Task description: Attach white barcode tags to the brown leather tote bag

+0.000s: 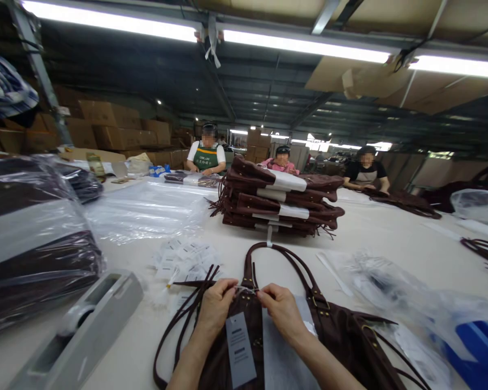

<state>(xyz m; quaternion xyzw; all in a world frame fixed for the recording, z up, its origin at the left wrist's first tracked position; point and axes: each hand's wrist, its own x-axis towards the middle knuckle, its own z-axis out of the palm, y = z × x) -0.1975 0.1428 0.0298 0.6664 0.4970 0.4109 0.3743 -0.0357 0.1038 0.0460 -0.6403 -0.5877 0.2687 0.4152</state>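
A dark brown handbag (pixel 341 330) with long handles and thin straps lies on the table before me. At the base of one handle, my left hand (pixel 217 303) pinches one side of a thin pale string (pixel 246 289). Close by on the right, my right hand (pixel 282 311) pinches the other side of it. The string stretches between my fingertips over the bag's top edge. Below it, a grey hang tag (pixel 241 349) with printed text rests on the bag. A sheet of pale paper (pixel 287 360) lies partly beneath my right forearm.
Ahead stands a stack of brown bags (pixel 280 200) with white paper bands. Plastic bags (pixel 150 208), printed labels (pixel 187 257) and a grey tape dispenser (pixel 85 330) are on the left. A blue container (pixel 477 352) sits at the right. Several people work across the table (pixel 370 233).
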